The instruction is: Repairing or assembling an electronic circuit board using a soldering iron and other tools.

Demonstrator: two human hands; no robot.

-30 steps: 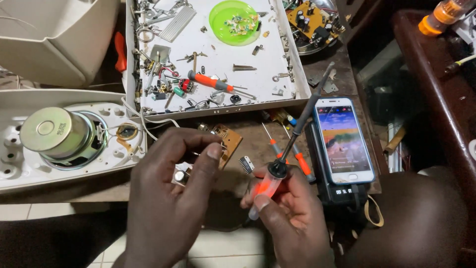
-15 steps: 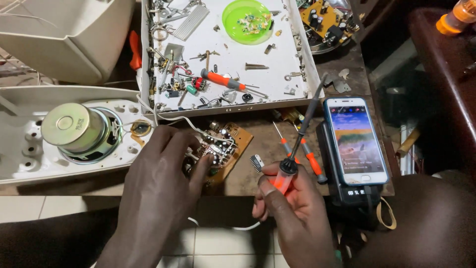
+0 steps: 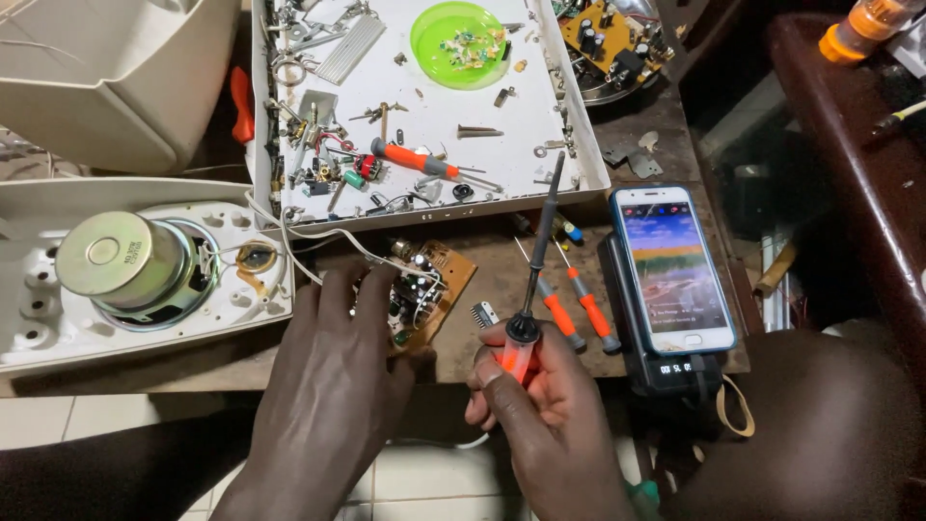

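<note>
Left hand [image 3: 333, 386] fingers pressed on brown circuit board [image 3: 424, 289], on counter [image 3: 502, 280] just below white tray [image 3: 579, 145]. Right hand [image 3: 540, 405] fingers pinching soldering iron [image 3: 533, 275]. Two orange screwdrivers [image 3: 569, 304], phone [image 3: 673, 268] right of board. Tray holds green dish [image 3: 461, 43], screws, parts.

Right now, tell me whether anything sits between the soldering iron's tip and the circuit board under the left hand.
Nothing visible blocks it. The soldering iron in the right hand points up and away; only bare tabletop lies between it and the circuit board that the left hand steadies.
</note>
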